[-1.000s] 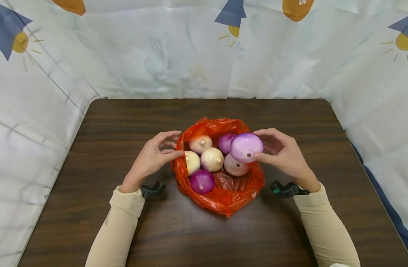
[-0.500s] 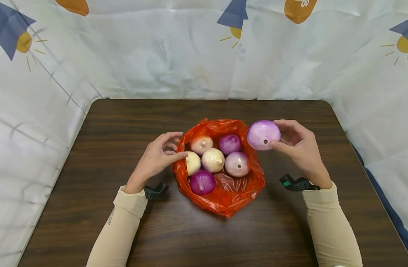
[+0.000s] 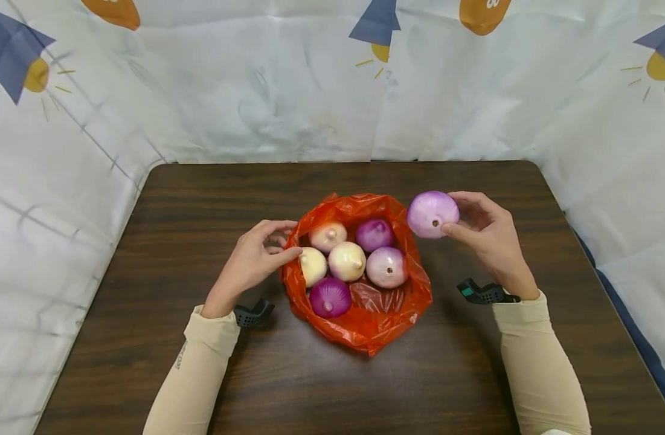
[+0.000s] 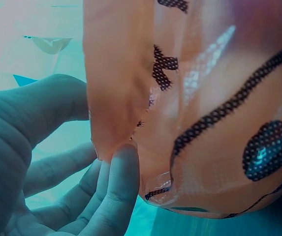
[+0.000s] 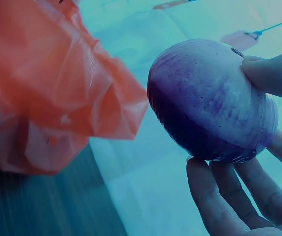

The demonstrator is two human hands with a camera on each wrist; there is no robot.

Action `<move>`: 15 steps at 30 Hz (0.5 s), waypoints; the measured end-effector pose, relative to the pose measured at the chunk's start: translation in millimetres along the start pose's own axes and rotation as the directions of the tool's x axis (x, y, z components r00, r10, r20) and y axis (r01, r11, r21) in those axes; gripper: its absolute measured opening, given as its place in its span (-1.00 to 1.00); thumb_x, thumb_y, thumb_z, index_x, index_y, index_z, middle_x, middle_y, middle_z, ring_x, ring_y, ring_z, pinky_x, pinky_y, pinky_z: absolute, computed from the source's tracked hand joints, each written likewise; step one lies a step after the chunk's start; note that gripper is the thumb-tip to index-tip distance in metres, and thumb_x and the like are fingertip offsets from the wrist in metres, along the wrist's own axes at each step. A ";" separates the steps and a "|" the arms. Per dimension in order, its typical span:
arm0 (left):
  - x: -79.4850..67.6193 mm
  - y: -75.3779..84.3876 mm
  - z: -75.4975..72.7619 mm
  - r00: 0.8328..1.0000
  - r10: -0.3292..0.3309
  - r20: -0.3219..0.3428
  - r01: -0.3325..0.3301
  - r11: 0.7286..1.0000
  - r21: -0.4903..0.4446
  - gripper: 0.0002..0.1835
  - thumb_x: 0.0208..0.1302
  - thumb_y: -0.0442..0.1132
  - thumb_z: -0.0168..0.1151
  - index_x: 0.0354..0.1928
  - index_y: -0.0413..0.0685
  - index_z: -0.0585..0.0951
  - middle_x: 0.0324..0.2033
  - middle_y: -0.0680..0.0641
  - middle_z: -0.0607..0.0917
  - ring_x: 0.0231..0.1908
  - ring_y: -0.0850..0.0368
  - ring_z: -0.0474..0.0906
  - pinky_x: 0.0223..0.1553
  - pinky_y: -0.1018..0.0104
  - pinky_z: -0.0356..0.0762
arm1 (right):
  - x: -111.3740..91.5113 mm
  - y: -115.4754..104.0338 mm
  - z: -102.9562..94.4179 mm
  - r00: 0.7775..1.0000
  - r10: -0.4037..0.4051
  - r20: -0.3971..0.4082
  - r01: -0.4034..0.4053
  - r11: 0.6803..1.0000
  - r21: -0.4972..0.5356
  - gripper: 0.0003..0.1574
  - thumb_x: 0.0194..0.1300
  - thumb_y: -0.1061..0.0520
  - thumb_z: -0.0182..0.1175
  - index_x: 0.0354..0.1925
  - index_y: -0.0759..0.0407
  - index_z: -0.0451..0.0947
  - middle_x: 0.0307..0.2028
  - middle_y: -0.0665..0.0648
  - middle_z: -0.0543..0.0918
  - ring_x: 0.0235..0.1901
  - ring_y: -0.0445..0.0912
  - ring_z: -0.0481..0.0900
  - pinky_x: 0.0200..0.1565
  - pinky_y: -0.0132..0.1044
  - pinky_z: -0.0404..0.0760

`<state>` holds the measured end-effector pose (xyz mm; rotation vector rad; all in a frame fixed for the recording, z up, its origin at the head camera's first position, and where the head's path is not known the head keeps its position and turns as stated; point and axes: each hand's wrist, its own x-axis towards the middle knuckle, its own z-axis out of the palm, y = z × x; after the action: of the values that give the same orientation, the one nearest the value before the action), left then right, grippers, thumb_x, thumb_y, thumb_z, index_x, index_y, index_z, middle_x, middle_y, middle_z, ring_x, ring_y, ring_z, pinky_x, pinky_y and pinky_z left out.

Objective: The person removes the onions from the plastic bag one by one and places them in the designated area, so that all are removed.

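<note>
A red plastic bag (image 3: pixel 383 329) stands with its mouth spread wide on the table. Inside lie several onions: pale ones such as the middle onion (image 3: pixel 346 261), a deep purple onion (image 3: pixel 330 296) at the front, another purple onion (image 3: pixel 374 234) at the back, and a light purple onion (image 3: pixel 387 267) at right. My left hand (image 3: pixel 253 260) pinches the bag's left rim between thumb and fingers; the left wrist view shows black print on the bag (image 4: pixel 219 123). Off the bag's upper right rim, my right hand (image 3: pixel 487 235) holds a large light purple onion (image 3: pixel 432 214) raised, gripped by thumb and fingertips.
The dark wood-grain table (image 3: pixel 332 393) extends around the bag on all sides. White printed sheeting (image 3: pixel 321 90) hangs behind and along both sides of the table. Each wrist wears a black device, such as the right wrist device (image 3: pixel 484 293).
My right hand has carried the light purple onion from over the bag up and right, past its rim, slowing in the last half second. My left hand stays on the rim.
</note>
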<state>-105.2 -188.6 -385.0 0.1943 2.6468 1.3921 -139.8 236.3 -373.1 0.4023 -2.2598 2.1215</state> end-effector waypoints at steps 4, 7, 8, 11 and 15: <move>0.8 -1.0 0.2 1.000 -0.010 -0.003 0.010 1.000 0.005 -0.44 0.29 0.01 0.47 0.30 0.08 0.60 0.08 -0.06 0.63 -0.05 0.08 0.62 0.12 0.12 0.74 | 3.6 5.8 -4.2 1.000 0.009 0.001 -0.009 1.000 -0.007 -0.37 0.25 0.43 0.37 0.27 0.28 0.54 0.14 0.10 0.63 0.04 -0.07 0.60 -0.04 -0.48 0.74; 1.6 -1.8 0.5 1.000 -0.009 0.001 0.009 1.000 0.016 -0.44 0.29 0.02 0.47 0.29 0.07 0.60 0.08 -0.06 0.63 -0.05 0.07 0.60 0.12 0.13 0.74 | 4.9 11.3 -7.0 1.000 0.016 -0.003 -0.016 1.000 -0.008 -0.38 0.26 0.42 0.38 0.27 0.27 0.54 0.13 0.09 0.63 0.04 -0.07 0.59 -0.04 -0.49 0.74; 1.9 -2.0 0.8 1.000 -0.007 0.002 0.007 1.000 0.020 -0.44 0.29 0.02 0.47 0.29 0.07 0.61 0.07 -0.07 0.63 -0.05 0.07 0.60 0.11 0.12 0.75 | 5.1 13.3 -7.9 1.000 0.020 -0.005 -0.020 1.000 -0.011 -0.39 0.26 0.41 0.38 0.27 0.27 0.54 0.13 0.08 0.64 0.04 -0.08 0.59 -0.04 -0.49 0.74; 1.6 -2.0 0.8 1.000 -0.001 0.002 0.001 0.999 0.035 -0.45 0.30 0.02 0.46 0.29 0.07 0.61 0.06 -0.07 0.63 -0.06 0.07 0.59 0.10 0.14 0.75 | 6.2 18.1 -10.4 0.999 0.030 -0.013 -0.030 0.999 -0.041 -0.40 0.28 0.37 0.39 0.27 0.24 0.55 0.12 0.06 0.65 0.04 -0.09 0.59 -0.04 -0.50 0.73; 1.0 -1.5 1.0 1.000 0.008 0.005 -0.009 0.999 0.045 -0.45 0.31 0.01 0.46 0.29 0.07 0.61 0.06 -0.08 0.63 -0.06 0.07 0.58 0.08 0.17 0.76 | 8.2 23.2 -13.9 0.999 0.048 -0.024 -0.050 0.994 -0.098 -0.41 0.29 0.31 0.40 0.28 0.20 0.55 0.12 0.03 0.65 0.06 -0.09 0.59 -0.02 -0.52 0.70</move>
<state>-106.0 -188.5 -386.9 0.2140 2.6781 1.3334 -154.6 249.6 -393.2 0.3227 -2.3747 2.0148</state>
